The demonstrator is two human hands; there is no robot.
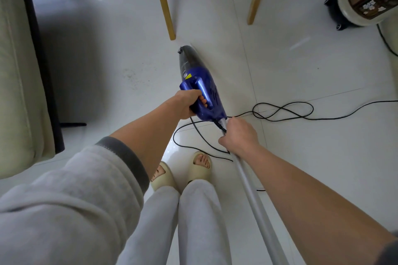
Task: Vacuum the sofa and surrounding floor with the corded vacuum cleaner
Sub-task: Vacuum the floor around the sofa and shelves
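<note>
Nearest the camera, the grey tube (256, 202) runs from the lower right edge of the view up toward 11 o'clock, passing beside the right forearm. The right hand (239, 136) is closed around the upper end of this tube, fingers wrapped tight, just short of the joint with the vacuum cleaner (201, 90).

The left hand (189, 104) is closed on the blue handle of the vacuum body, fingers curled through the grip opening. It is the hand nearer the body of the machine; the right hand sits just behind it at about 4 o'clock.

The long axis of body and tube is one line, lying 5 o'clock to 11 o'clock, dark nose end farthest away. Whether the tube is fully seated in the body cannot be confirmed, as the right hand covers the joint.

The cord (282, 112) leaves the rear of the body and loops over the floor (301, 66) toward 3 o'clock (one loop lies close to the feet, a likely snag).

The sofa (19, 75) stands at 9 o'clock, well apart from the nose. Wooden legs (167, 6) stand beyond at 12 o'clock.
</note>
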